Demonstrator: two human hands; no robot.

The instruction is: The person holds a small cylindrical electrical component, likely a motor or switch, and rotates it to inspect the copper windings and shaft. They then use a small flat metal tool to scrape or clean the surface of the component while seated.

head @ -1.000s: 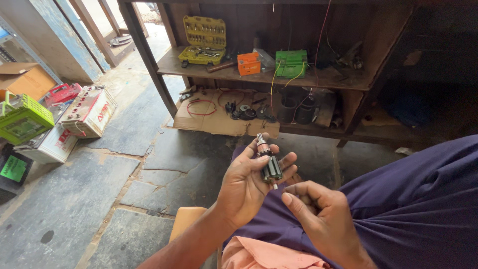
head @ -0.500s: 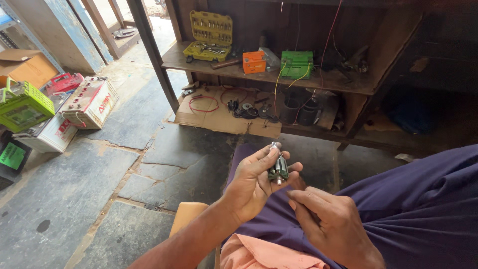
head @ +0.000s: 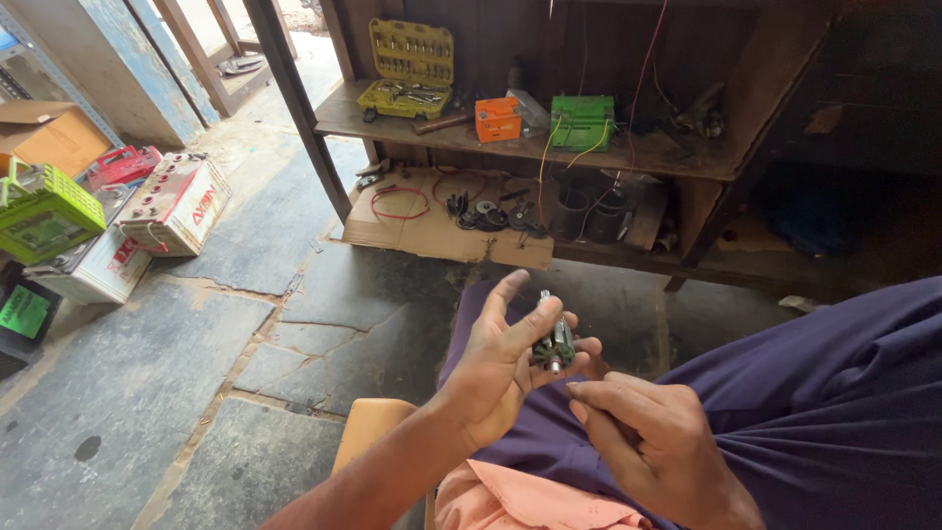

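Observation:
A small motor armature (head: 555, 344) with a metal shaft and dark windings rests in the fingers of my left hand (head: 502, 375), which grips it above my lap. My right hand (head: 648, 442) is just below and to the right of it, fingers curled, fingertips close to the armature's lower end; whether they touch it I cannot tell. My lap is covered by purple cloth (head: 805, 393), with an orange cloth (head: 530, 501) lower down.
A wooden shelf (head: 471, 132) ahead carries a yellow tool case (head: 407, 64), an orange box (head: 497, 118) and a green battery (head: 582, 121) with wires. Cardboard (head: 432, 221) with small parts lies beneath. Several batteries (head: 167, 201) stand at the left on the cracked stone floor.
My left hand has turned the armature and lowered it slightly, index finger now raised. My right hand stays close beneath it. The view has shifted a little.

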